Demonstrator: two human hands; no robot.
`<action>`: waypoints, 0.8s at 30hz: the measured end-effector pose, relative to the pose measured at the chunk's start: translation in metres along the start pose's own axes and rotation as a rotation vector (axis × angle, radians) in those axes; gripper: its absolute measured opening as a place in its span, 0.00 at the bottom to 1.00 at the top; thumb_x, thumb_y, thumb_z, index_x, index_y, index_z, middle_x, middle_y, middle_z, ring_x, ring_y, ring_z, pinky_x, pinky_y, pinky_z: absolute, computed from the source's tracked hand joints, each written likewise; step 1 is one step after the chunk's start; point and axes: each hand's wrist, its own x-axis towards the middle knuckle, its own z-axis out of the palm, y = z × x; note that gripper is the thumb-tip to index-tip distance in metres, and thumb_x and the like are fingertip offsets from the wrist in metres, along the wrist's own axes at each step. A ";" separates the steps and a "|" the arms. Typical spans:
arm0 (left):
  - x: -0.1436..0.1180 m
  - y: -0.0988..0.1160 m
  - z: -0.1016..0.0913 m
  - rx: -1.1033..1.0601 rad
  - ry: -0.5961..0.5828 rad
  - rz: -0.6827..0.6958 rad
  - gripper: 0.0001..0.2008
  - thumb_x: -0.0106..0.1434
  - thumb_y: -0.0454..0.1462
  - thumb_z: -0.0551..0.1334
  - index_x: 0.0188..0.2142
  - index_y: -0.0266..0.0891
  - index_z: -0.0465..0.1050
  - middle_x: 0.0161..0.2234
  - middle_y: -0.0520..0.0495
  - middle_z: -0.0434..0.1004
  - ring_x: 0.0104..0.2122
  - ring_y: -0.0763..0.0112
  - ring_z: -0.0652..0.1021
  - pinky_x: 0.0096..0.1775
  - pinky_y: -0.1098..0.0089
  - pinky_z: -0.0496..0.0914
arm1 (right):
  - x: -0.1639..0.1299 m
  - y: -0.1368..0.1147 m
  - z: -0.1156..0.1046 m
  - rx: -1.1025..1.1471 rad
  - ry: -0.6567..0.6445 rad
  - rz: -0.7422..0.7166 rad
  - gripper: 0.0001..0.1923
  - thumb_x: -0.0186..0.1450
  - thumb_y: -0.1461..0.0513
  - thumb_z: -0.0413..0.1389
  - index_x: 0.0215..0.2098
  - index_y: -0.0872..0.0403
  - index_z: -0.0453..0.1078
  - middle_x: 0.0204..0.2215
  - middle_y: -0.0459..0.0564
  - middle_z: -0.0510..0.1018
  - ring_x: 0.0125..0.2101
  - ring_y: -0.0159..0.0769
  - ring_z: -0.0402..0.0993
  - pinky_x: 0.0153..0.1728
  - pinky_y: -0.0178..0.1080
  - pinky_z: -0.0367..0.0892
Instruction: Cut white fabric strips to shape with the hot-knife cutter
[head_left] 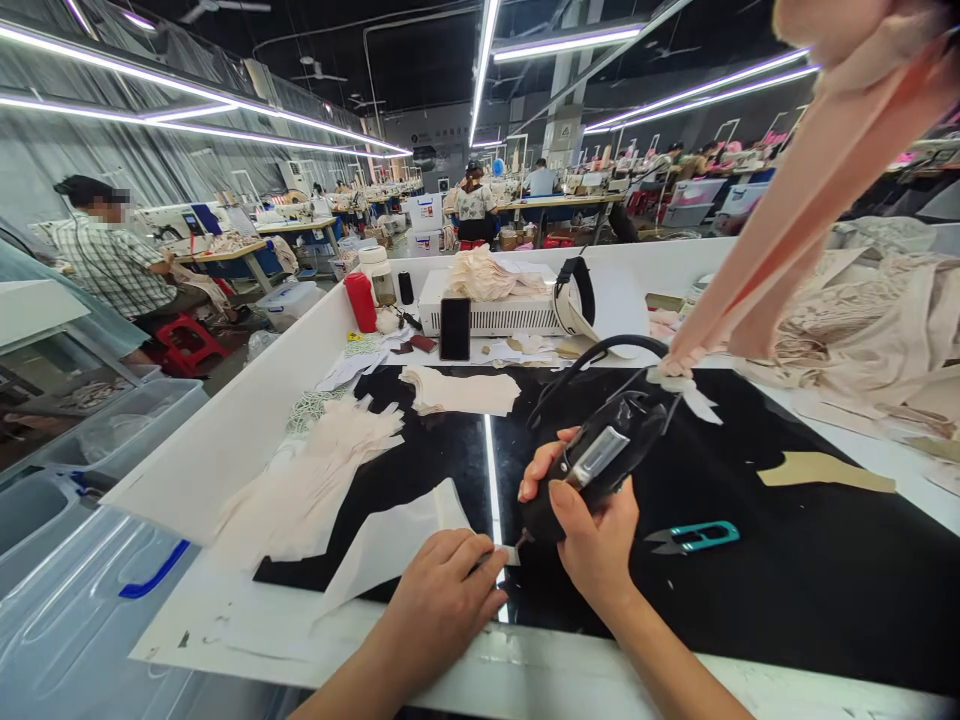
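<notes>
The right hand (592, 530) is closed around a black corded tool (600, 455), its tip down on the black surface (787, 580) close to the near edge. The left hand (442, 595) lies flat beside it, fingers curled, pinching a small white piece (510, 553) at the tool's tip. A white sheet (390, 540) reaches that edge on the left. Teal snips (694, 537) lie just right of the hands, with bare black surface beyond them. Stacked pale pieces (330, 460) crowd the left wall.

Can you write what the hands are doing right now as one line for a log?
right hand: grips black corded tool, tip down | left hand: pins small white piece on black mat | teal snips: lying nearby
</notes>
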 end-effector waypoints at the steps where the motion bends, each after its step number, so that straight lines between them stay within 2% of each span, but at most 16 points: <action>1: 0.000 0.000 -0.001 -0.002 -0.006 -0.004 0.13 0.76 0.37 0.61 0.57 0.37 0.71 0.50 0.44 0.79 0.48 0.58 0.79 0.51 0.57 0.76 | 0.000 0.000 0.000 -0.001 -0.001 0.001 0.18 0.65 0.56 0.68 0.50 0.46 0.69 0.32 0.41 0.78 0.25 0.31 0.75 0.27 0.36 0.73; 10: 0.001 -0.001 0.000 -0.005 -0.033 -0.004 0.15 0.74 0.38 0.64 0.58 0.38 0.71 0.51 0.45 0.79 0.48 0.58 0.79 0.50 0.58 0.76 | 0.003 -0.002 0.001 0.001 0.007 0.005 0.18 0.66 0.56 0.68 0.50 0.46 0.69 0.32 0.41 0.78 0.25 0.30 0.75 0.28 0.36 0.73; 24: -0.002 -0.002 0.001 -0.001 -0.035 0.004 0.16 0.76 0.40 0.62 0.60 0.38 0.70 0.54 0.45 0.79 0.50 0.57 0.78 0.51 0.56 0.77 | 0.004 -0.001 0.002 -0.011 0.013 -0.011 0.17 0.66 0.58 0.67 0.50 0.46 0.69 0.31 0.41 0.78 0.25 0.30 0.74 0.27 0.35 0.72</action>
